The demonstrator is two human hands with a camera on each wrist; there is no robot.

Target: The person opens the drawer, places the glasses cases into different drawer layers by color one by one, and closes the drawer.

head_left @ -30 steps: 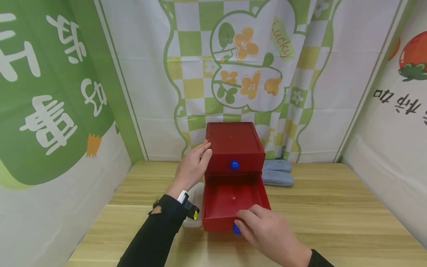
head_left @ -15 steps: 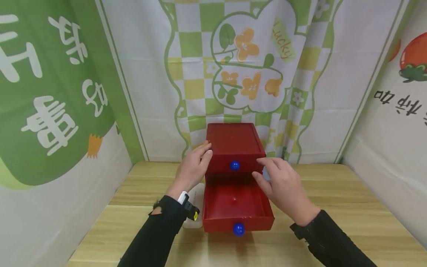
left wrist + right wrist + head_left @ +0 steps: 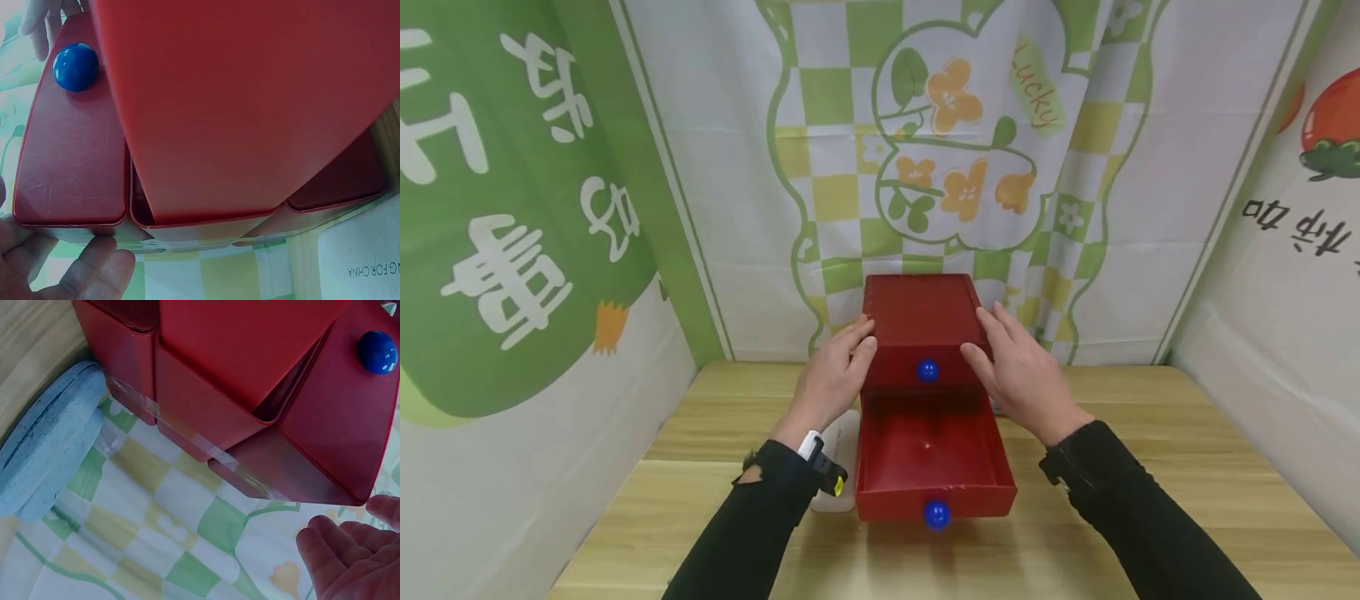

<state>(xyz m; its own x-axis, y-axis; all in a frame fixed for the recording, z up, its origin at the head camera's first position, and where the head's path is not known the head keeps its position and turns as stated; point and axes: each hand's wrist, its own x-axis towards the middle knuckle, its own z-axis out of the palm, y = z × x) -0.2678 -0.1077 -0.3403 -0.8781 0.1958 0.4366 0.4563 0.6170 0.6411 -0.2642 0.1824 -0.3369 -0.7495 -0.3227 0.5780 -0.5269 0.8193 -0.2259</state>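
Observation:
A red drawer cabinet (image 3: 921, 312) stands against the back curtain. Its middle drawer (image 3: 895, 505) is pulled far out, with a bare red floor and a blue knob (image 3: 937, 515) in front. The top drawer, with its own blue knob (image 3: 76, 67), is pushed in. My left hand (image 3: 833, 379) lies along the cabinet's upper left side, fingers extended and the tips at the top edge. On the opposite side, my right hand (image 3: 1028, 379) has its fingers stretched along the upper right edge, thumb near the front corner. Neither hand is at a knob.
A white, rounded flat object (image 3: 362, 256) with printed letters lies on the table left of the cabinet. Two stacked blue-grey fabric pieces (image 3: 56, 437) sit at its right. A checked curtain (image 3: 831, 96) hangs close behind, and printed cloth walls flank the wooden table (image 3: 1150, 467).
My right hand has left the pulled-out drawer's knob and moved up and back to the cabinet's upper right side. The left hand and the drawer have stayed about where they were.

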